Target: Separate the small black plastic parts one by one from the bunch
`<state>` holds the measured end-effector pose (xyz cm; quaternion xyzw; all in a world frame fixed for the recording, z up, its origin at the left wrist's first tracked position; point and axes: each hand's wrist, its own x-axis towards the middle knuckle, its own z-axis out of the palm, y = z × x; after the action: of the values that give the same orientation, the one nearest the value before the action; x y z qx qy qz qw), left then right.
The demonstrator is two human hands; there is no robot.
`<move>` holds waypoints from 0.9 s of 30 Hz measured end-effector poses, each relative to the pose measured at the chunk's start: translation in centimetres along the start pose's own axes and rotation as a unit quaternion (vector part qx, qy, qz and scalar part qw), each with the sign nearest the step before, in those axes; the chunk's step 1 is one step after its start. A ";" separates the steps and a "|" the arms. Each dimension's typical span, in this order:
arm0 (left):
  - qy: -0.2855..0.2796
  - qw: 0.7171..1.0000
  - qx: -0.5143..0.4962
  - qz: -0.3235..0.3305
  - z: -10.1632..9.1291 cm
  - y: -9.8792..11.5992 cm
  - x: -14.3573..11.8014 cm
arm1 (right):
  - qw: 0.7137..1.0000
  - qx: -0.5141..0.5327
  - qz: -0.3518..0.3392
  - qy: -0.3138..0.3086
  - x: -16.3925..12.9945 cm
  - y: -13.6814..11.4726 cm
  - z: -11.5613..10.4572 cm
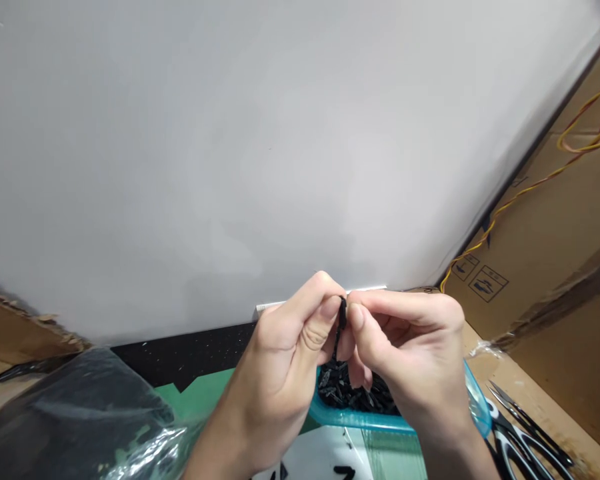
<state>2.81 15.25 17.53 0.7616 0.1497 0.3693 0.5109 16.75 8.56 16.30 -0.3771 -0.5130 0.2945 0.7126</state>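
Note:
My left hand (285,360) pinches a small black part (343,313) between thumb and forefinger. The part is narrow and stands about upright; its exact kind I cannot make out. From the right, my right hand (410,340) meets it with thumb and forefinger pressed together at its side. What those right fingertips grip, if anything, is hidden. Below both hands sits a blue plastic tub (355,419) holding many small black pieces (335,387), partly covered by my fingers and wrist.
Scissors (517,440) and tweezers (530,417) lie at the right. A clear plastic bag (80,420) fills the lower left. A white sheet (325,453) with loose black pieces (344,472) lies in front. Cardboard (555,267) and a yellow-red cable (510,200) border the right; a pale panel (230,147) stands behind.

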 end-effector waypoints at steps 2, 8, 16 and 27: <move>-0.007 1.000 -0.019 -0.003 0.0 0.2 0.0 | 0.999 0.022 0.014 -0.023 -0.1 0.0 -0.5; 0.000 0.999 0.048 0.009 -0.4 0.7 0.1 | 0.996 0.004 0.057 -0.072 -0.3 -0.2 -1.6; -0.038 0.989 0.145 -0.010 -1.1 0.1 0.3 | 0.990 0.007 0.103 -0.096 0.0 -0.4 -2.3; -0.026 0.975 0.222 0.012 -0.6 -1.1 0.0 | 0.990 0.024 0.142 -0.003 0.5 -0.6 -1.0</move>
<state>2.56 16.07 16.70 0.8673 0.2056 0.3125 0.3284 17.91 8.39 16.88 -0.4286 -0.4489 0.4060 0.6708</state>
